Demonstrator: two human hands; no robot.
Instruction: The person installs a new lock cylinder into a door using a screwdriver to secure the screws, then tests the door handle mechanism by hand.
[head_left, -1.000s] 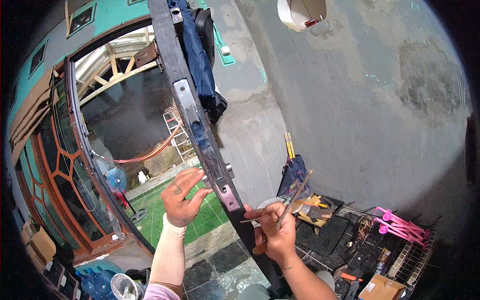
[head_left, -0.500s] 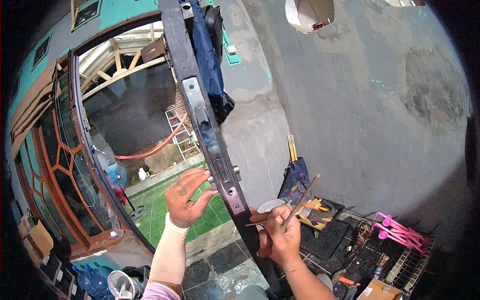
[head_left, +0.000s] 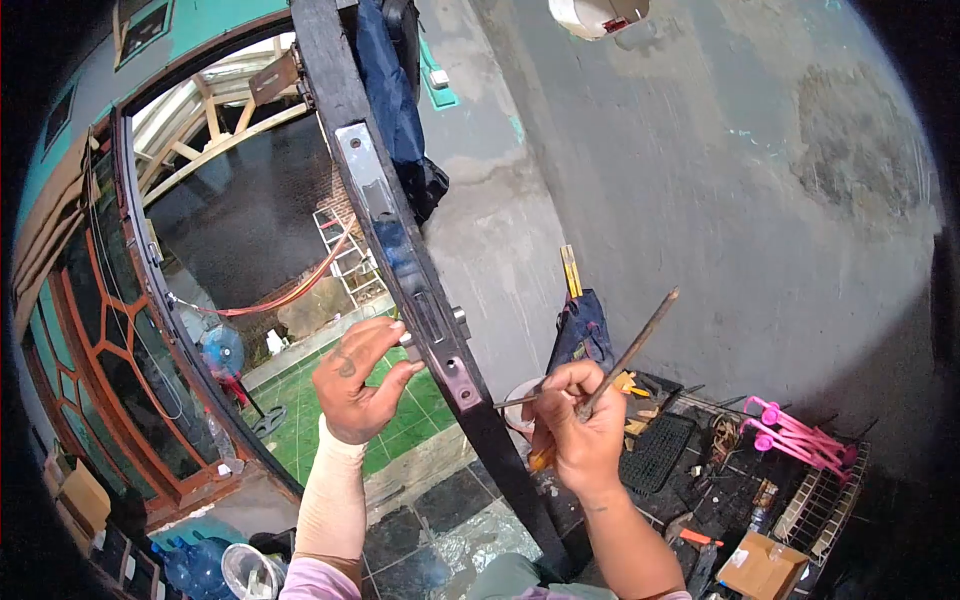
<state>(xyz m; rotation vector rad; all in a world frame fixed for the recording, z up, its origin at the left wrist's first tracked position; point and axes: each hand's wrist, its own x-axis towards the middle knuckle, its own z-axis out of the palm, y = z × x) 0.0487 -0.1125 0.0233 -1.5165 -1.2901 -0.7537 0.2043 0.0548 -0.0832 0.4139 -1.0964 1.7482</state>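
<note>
A dark door (head_left: 345, 85) stands edge-on before me, with a metal mortise lock plate (head_left: 440, 345) set in its edge. My left hand (head_left: 358, 385) is on the door's left side, its thumb and fingertips around the end of a lock cylinder (head_left: 407, 343). The cylinder's other end (head_left: 460, 320) sticks out on the right side. My right hand (head_left: 585, 420) is closed around a long thin brown rod (head_left: 640, 335) that slants up to the right. A thin shaft (head_left: 515, 402) juts left from that hand towards the door edge, and an orange-brown end (head_left: 543, 458) shows below it.
Pink plastic items (head_left: 800, 440), a wire rack (head_left: 820, 510), a cardboard box (head_left: 762, 566) and a hammer (head_left: 693, 535) lie on the right floor. Blue bottles (head_left: 195, 565) and a white bucket (head_left: 252, 572) stand lower left. A dark blue cloth (head_left: 390, 90) hangs behind the door.
The view has shifted, so the door appears further left and higher. My right hand has risen and tilted the rod further right. My left hand stays at the lock cylinder.
</note>
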